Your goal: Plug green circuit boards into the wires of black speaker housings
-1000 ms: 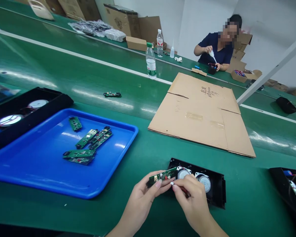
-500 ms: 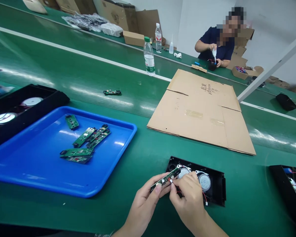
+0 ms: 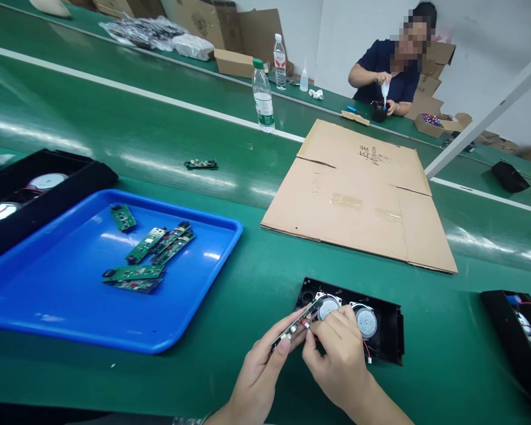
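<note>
A narrow green circuit board is gripped along its edges by my left hand, tilted up to the right. My right hand pinches a small white wire connector against the board's components; whether it is seated I cannot tell. Both hands are over the near-left part of a black speaker housing, which lies open with two round speakers inside. A second white plug on red and black wires hangs over the housing's near edge.
At left lies a blue tray with several circuit boards. Flattened cardboard covers the bench ahead. Another housing stands at right, one at far left. A bottle stands beyond; a co-worker sits across.
The board has turned in my left hand so its face shows less. My right fingers stay at the connector. The whole view has shifted slightly.
</note>
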The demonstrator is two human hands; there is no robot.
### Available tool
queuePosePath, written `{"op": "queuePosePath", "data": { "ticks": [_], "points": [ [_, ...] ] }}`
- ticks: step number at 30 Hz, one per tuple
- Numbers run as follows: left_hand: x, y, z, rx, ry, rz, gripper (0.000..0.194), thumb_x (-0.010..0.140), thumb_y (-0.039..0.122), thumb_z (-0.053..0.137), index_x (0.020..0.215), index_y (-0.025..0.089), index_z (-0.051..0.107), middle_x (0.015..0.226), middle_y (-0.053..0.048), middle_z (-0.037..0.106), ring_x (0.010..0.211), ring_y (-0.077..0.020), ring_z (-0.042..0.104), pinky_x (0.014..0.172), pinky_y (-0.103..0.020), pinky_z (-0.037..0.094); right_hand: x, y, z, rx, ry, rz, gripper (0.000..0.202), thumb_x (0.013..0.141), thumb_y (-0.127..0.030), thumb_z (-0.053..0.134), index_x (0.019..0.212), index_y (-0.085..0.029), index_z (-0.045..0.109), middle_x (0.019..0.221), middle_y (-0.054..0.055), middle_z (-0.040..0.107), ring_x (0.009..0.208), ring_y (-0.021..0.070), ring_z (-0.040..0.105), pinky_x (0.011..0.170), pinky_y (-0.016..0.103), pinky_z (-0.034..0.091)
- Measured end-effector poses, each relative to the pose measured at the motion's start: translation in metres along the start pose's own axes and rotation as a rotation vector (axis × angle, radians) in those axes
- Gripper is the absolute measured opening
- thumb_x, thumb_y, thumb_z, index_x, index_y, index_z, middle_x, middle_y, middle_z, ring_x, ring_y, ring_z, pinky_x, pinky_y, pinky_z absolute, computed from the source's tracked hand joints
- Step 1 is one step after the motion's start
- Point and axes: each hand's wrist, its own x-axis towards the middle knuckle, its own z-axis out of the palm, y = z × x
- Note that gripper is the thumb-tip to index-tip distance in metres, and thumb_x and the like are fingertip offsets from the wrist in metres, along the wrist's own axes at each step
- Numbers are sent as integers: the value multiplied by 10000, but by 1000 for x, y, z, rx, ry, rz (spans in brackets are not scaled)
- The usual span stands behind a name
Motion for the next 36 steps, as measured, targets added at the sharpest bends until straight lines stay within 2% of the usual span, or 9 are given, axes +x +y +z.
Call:
{"op": "queuePosePath", "data": {
  "ticks": [4, 10, 18, 22, 26, 28, 30, 32, 36],
  "points": [
    [0, 3, 0, 32, 2, -8, 393, 728, 434, 617, 1063, 233, 648, 1164, -78, 628, 1072, -270, 562, 928, -309, 460, -1, 3, -1, -48, -6, -24, 238, 795, -46, 416, 602, -177, 465, 539, -17, 464, 533, 115, 392, 550, 280, 280],
    [-1, 2, 0, 86, -6, 28, 350, 751, 415, 597, 1053, 246, 651, 1201, -62, 605, 1122, -274, 523, 954, -326, 441, -3, 4, -2, -166, -120, -98, 337, 852, -73, 361, 536, -179, 414, 539, -15, 399, 529, 120, 314, 537, 287, 242],
    [-1, -6, 0, 53, 5, 105, 286, 776, 413, 565, 972, 238, 677, 1203, -67, 603, 1160, -277, 488, 971, -373, 421, -2, 3, -1, -121, -88, -126, 316, 856, -35, 327, 623, -168, 494, 553, -1, 427, 528, 129, 340, 529, 288, 255],
    [0, 4, -3, 179, 6, 87, 264, 755, 411, 589, 912, 226, 694, 1161, -76, 630, 1140, -281, 505, 995, -386, 380, -1, 4, -3, -129, -85, -133, 252, 845, -24, 366, 734, -149, 555, 556, 3, 467, 535, 127, 354, 529, 289, 262],
    [-1, 25, -6, 316, -15, -2, 175, 690, 326, 677, 833, 228, 699, 1004, -75, 691, 995, -264, 598, 904, -340, 451, 0, 3, -8, -108, -85, -127, 195, 854, -50, 418, 806, -136, 586, 564, 0, 501, 535, 116, 377, 535, 289, 282],
    [-2, 34, -6, 253, -51, -97, 253, 667, 279, 704, 913, 246, 658, 910, -62, 702, 886, -246, 639, 798, -324, 496, 2, 4, -15, -27, -125, -109, 183, 877, -102, 418, 833, -144, 590, 577, -1, 520, 540, 115, 397, 544, 288, 313],
    [-2, 39, -4, 119, -88, -203, 421, 642, 259, 726, 1038, 265, 582, 867, -51, 696, 829, -241, 652, 715, -317, 509, 4, 9, -29, 70, -230, -79, 194, 905, -174, 393, 908, -163, 587, 661, 13, 570, 599, 125, 452, 580, 291, 372],
    [-3, 40, -2, 24, -97, -274, 528, 610, 255, 749, 1095, 254, 542, 836, -47, 688, 804, -243, 658, 717, -330, 503, 1, 21, -50, 101, -347, -14, 224, 919, -204, 359, 1002, -184, 567, 813, 42, 602, 733, 145, 510, 642, 296, 430],
    [-4, 36, 0, 30, -136, -329, 438, 582, 281, 761, 979, 203, 592, 795, -62, 690, 791, -252, 660, 760, -353, 484, -19, 48, -91, -40, -585, 123, 265, 897, -141, 363, 1034, -234, 569, 1007, 71, 558, 861, 167, 534, 669, 290, 485]
  ]
}}
